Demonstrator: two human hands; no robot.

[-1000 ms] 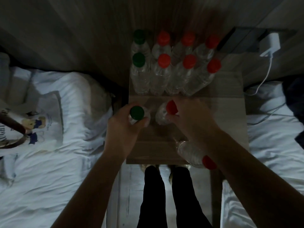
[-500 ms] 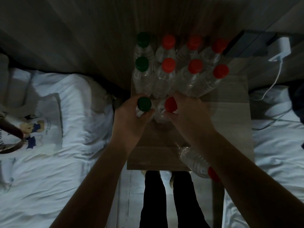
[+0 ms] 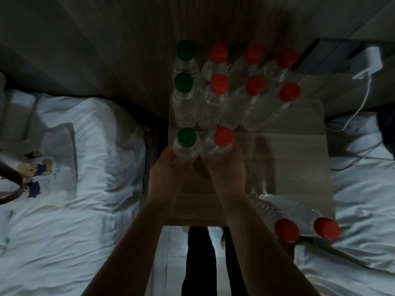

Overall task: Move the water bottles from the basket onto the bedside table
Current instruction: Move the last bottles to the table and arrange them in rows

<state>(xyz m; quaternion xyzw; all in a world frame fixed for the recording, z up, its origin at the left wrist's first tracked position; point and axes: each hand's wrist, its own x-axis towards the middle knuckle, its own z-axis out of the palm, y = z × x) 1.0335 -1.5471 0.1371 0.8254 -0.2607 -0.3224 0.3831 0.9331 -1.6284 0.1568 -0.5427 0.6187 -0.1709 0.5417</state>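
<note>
Several clear water bottles with red and green caps stand in two rows at the back of the wooden bedside table [image 3: 299, 150]. In front of them my left hand [image 3: 168, 167] holds a green-capped bottle [image 3: 187, 144] upright on the table. Right beside it my right hand [image 3: 226, 169] holds a red-capped bottle [image 3: 221, 142], also upright. Both bottles stand just before the rows. Two red-capped bottles [image 3: 284, 212] rest at the table's front right corner. The basket is out of view, except perhaps a dark curved handle [image 3: 12, 182] at the left edge.
White bedding [image 3: 85, 210] lies to the left, with a printed cloth bag [image 3: 47, 165] on it. More bedding lies to the right. A white charger [image 3: 372, 60] and its cable hang at the back right. My legs stand between the beds.
Both hands have pushed their bottles away from me, up to the standing rows. The hands have slid down from the caps to the bottle bodies.
</note>
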